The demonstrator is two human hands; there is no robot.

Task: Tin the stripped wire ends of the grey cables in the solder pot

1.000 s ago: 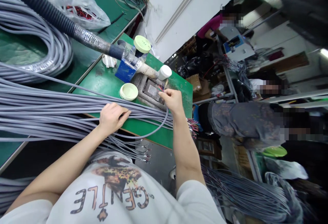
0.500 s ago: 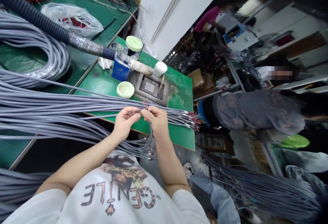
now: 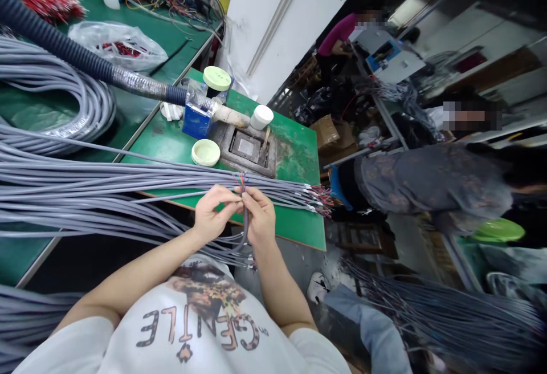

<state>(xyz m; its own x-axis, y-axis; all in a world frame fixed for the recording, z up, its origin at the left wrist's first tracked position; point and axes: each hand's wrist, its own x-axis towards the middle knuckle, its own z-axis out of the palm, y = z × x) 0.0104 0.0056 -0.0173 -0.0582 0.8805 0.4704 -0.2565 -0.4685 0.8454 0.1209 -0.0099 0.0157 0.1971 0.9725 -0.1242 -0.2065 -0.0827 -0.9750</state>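
Observation:
My right hand [image 3: 261,217] is closed round a grey multi-core cable [image 3: 245,223] just below its stripped end, with the thumb on the near side. Above the fingertips, thin coloured wires [image 3: 241,179] fan out in red, green and blue. The thumb and forefinger of my left hand [image 3: 213,212] pinch together right beside that stripped end; what lies between them is too small to make out. The held cable bends down toward my body. Just beyond both hands, a bundle of grey cables [image 3: 171,177] runs across the green table [image 3: 299,226], their stripped wire ends [image 3: 321,197] at the right.
Past the bundle sit a grimy metal pot [image 3: 247,149], a pale green tub [image 3: 205,153], a white cup [image 3: 261,116] and a blue box [image 3: 196,121] under a ribbed hose [image 3: 141,80]. Coiled cable [image 3: 89,94] lies left. A co-worker [image 3: 419,191] is at the right.
Both hands have come slightly nearer my body, and the cable's stripped end now stands more upright with its wires showing more. The camera view has shifted a little.

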